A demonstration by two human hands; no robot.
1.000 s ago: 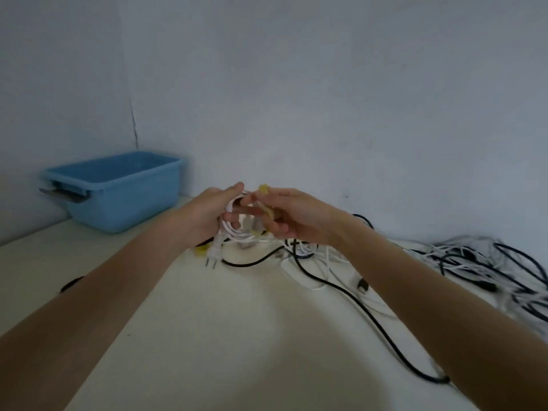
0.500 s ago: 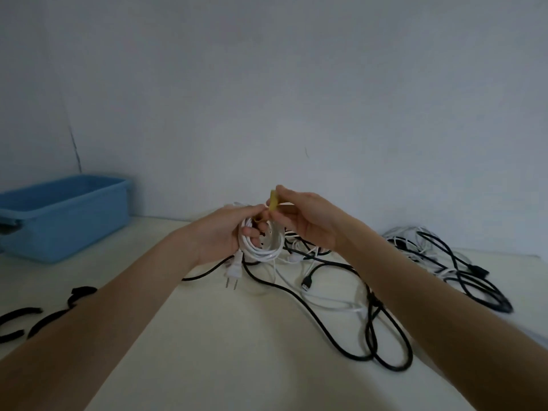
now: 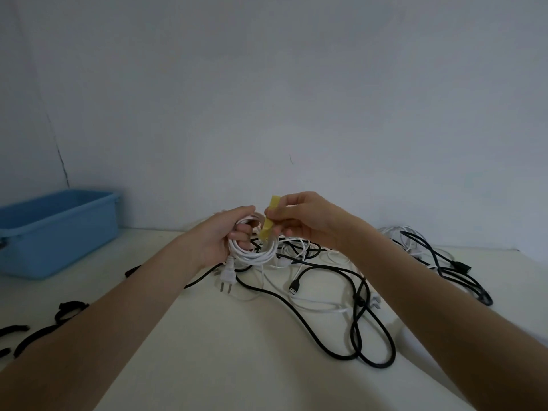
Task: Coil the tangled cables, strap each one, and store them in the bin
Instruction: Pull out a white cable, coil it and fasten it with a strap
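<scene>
My left hand (image 3: 221,237) grips a coiled white cable (image 3: 255,254), held up above the table; its two-pin plug (image 3: 226,278) hangs below the coil. My right hand (image 3: 308,221) pinches a yellow strap (image 3: 268,222) that stands upright against the right side of the coil. Under and behind the hands lies a tangle of black and white cables (image 3: 326,277) on the white table (image 3: 237,351). The blue bin (image 3: 56,229) stands at the far left against the wall.
Several black straps (image 3: 44,324) lie on the table at the left edge. More tangled black and white cables (image 3: 439,259) lie at the right near the wall. A black USB plug (image 3: 294,287) points toward me in the middle.
The camera has turned right, so the bin has slid toward the left edge. My right hand has raised the yellow strap upright beside the coil; my left hand keeps its grip.
</scene>
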